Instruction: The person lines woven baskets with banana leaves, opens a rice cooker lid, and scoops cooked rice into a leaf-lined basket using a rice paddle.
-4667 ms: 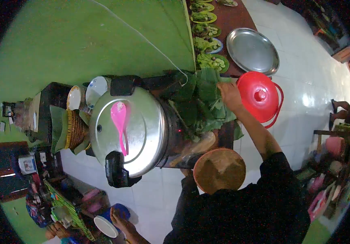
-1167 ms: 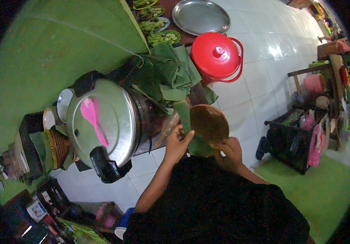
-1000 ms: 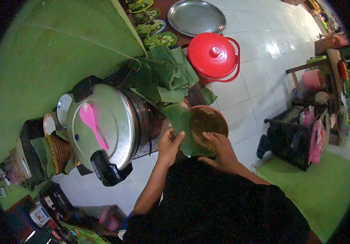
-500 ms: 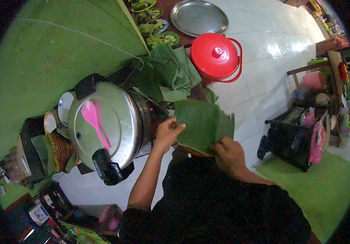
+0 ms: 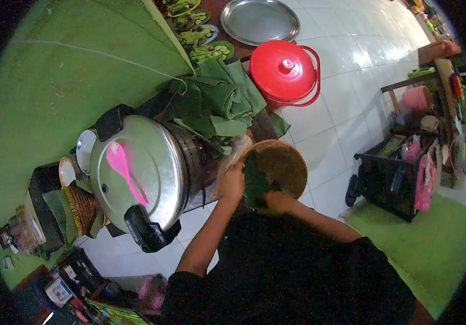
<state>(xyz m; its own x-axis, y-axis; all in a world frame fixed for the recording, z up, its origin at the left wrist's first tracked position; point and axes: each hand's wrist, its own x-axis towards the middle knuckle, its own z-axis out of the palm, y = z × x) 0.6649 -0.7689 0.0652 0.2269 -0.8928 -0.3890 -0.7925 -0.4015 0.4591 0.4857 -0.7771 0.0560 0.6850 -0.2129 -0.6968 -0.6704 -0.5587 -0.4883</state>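
Note:
A round brown basket point(image 5: 292, 162) is in front of my body, with a dark green leaf piece point(image 5: 257, 179) lying inside it. My left hand point(image 5: 232, 183) is at the basket's left rim, its fingers closed at the leaf's edge. Over the lower part of the basket is my right hand point(image 5: 279, 202), blurred, touching the leaf; its fingers cannot be made out. Beyond the basket lies a pile of folded green leaves point(image 5: 225, 97). A pink rice spoon point(image 5: 119, 162) rests on the metal lid point(image 5: 160, 162) of a large cooker at the left.
A red lidded container point(image 5: 276, 76) stands behind the basket, near an oval metal tray point(image 5: 260, 20). Plates of vegetables point(image 5: 211, 51) line the green wall. Stacked plates point(image 5: 67, 170) and a leaf-lined woven basket point(image 5: 79, 208) are at the left. A black crate point(image 5: 387, 181) sits at the right.
The leaf piece, held up flat over the basket half a second ago, is now down inside it. Both hands have moved in over the basket, and its brown interior shows again.

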